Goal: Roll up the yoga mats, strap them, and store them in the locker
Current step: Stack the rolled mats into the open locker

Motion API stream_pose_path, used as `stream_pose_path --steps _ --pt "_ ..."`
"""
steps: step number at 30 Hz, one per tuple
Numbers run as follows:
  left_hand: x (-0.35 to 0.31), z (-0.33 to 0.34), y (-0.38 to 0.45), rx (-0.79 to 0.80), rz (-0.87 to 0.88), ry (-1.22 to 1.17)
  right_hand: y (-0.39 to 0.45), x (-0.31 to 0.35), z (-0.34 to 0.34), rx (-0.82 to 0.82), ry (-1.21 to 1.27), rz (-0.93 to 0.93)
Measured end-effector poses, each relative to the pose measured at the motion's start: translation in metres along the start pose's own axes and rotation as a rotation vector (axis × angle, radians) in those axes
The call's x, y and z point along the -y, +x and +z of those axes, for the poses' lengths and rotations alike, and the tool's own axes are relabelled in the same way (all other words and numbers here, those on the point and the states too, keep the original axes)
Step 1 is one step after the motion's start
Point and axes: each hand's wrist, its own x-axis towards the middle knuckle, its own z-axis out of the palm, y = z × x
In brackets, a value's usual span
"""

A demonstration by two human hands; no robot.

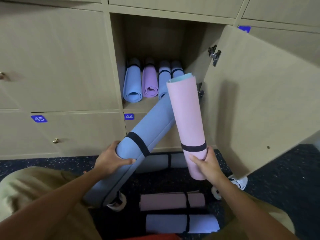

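Note:
My left hand (110,161) grips a rolled blue mat (150,123) with a black strap; it slants up to the right toward the open locker (117,54). My right hand (206,166) grips the lower part of a rolled pink mat (187,118), also strapped, held nearly upright with its top at the locker mouth. The two held mats cross. Inside the locker several rolled mats lie side by side: a blue mat (132,82), a purple mat (149,80) and more blue ones (163,75).
The locker door (259,94) hangs open on the right. On the dark floor lie a grey rolled mat (159,161), a pink rolled mat (171,200) and a pale blue rolled mat (181,223), each strapped. Closed lockers numbered 45 and 44 sit below left.

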Motion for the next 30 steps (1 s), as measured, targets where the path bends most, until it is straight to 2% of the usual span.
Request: stream_pose_path --steps 6,11,15,23,26,30 --pt "0.027 0.031 0.017 0.144 -0.024 0.271 0.0 -0.02 -0.01 -0.01 -0.103 0.027" --pt "0.038 0.038 0.041 0.201 0.075 0.306 -0.004 -0.048 -0.01 -0.012 -0.142 0.081" --pt "0.048 0.049 0.064 0.307 0.109 0.523 0.001 -0.076 -0.004 0.028 -0.157 0.178" --pt "0.07 0.128 0.118 0.544 0.156 0.739 0.019 -0.12 0.016 0.061 -0.129 0.337" --pt "0.08 0.16 0.139 0.546 0.166 0.787 0.027 -0.138 0.016 0.127 -0.157 0.371" --pt "0.105 0.189 0.157 0.531 0.201 0.842 0.043 -0.153 0.021 0.129 -0.197 0.4"
